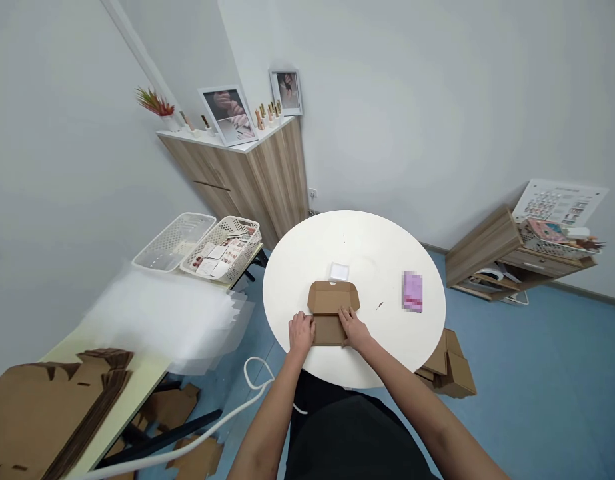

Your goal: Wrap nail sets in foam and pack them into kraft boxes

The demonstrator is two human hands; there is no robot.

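Observation:
A small brown cardboard mailer box (329, 331) lies on the round white table (297, 260), its flap lid (332, 297) folded back away from me. My left hand (302, 332) grips the box's left wall with bent fingers. On the right wall, my right hand (354, 327) holds the box, fingertips reaching to the crease below the lid. The box's inside shows only bare cardboard between my hands. Just beyond the lid sits a small clear-and-white case (339, 272). Farther right lies a blurred-out purple packet (412, 291).
Left of me, a side table carries flat cardboard blanks (42, 413), white sheets (162, 313), a basket of cards (222, 250) and another basket (174, 240). A white cable (212, 427) crosses at lower left. Folded boxes (450, 367) stand on the floor at right.

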